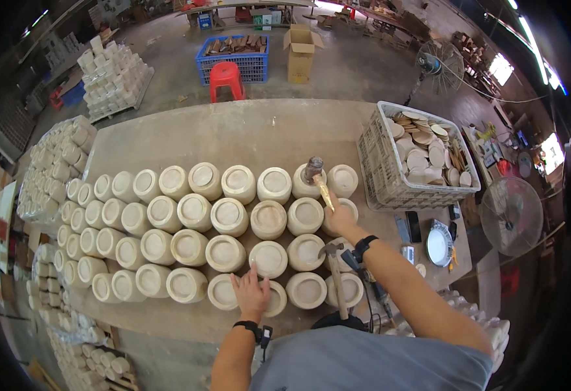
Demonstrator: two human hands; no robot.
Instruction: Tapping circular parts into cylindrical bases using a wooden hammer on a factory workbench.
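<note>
Rows of pale round wooden pots (268, 219) cover the middle of the table, each showing a round recessed face upward. My right hand (343, 217) is closed round the light handle of a hammer (324, 190). Its dark head rests on or just above a pot in the far row; I cannot tell whether they touch. Fingers spread, my left hand (253, 298) lies over the near rows, its fingertips by the rim of one pot (269, 259) and partly covering another (275, 300). A second hammer (338, 287) with a wooden handle leans across pots near my body.
A grey plastic crate (390, 186) of thin wooden discs (422, 146) stands at the table's right. Nearby are a white bowl (438, 246) and a dark phone (413, 226). Beyond the table (233, 130) stand a red stool (226, 81), blue crate, cardboard box (301, 55) and fans.
</note>
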